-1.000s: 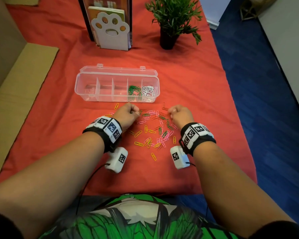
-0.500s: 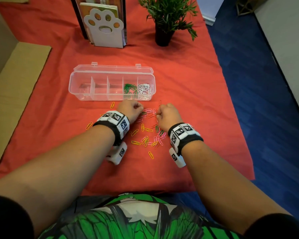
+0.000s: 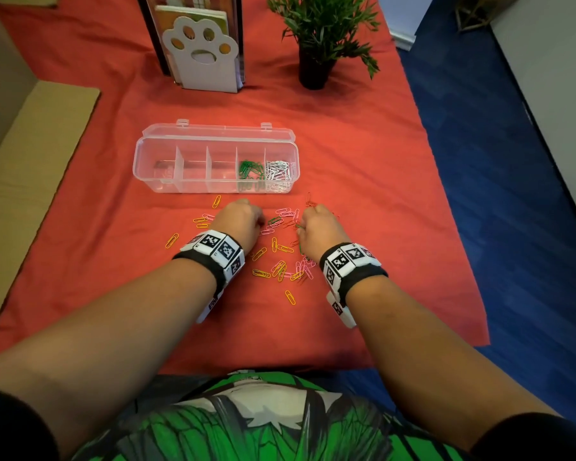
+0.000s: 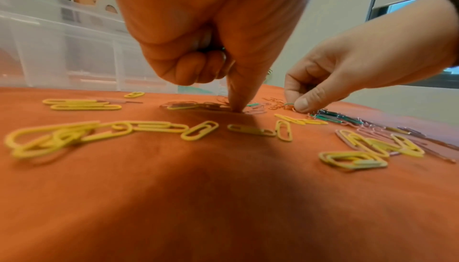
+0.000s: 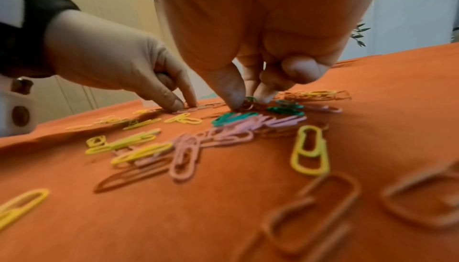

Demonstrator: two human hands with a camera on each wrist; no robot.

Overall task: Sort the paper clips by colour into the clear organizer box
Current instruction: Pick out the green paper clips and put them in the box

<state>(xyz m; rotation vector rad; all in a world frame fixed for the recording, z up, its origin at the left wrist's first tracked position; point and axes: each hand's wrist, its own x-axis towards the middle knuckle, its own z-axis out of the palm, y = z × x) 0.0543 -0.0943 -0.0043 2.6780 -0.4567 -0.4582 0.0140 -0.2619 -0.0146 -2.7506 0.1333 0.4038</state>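
Surface: orange-red cloth [image 3: 363, 154] covered the surface, with a potted plant [image 3: 323, 31] and a paw-print holder [image 3: 202, 51] at the far edge
Organizer box: clear organizer box [image 3: 153, 161] lay open beyond both hands, long axis running left to right; green clips [image 3: 248, 169] filled the fourth compartment, silver clips [image 3: 280, 171] the rightmost, and the other three looked bare
Loose clips: yellow, pink, orange and a few green paper clips [image 3: 280, 257] lay flat and scattered between the wrists, just on the near side of the box
Left hand: left hand [image 3: 240, 222] had curled fingers pressing thumb and forefinger tips down onto a pink clip [image 5: 198, 107]; whether it was gripped I could not tell
Right hand: right hand [image 3: 320, 227] pinched thumb and fingers [image 5: 229, 89] on a small green clip [image 5: 250, 100] at the pile's far edge
Key relation: box lay straight ahead of the fingers; the right hand looked nearer the green compartment, up and slightly left
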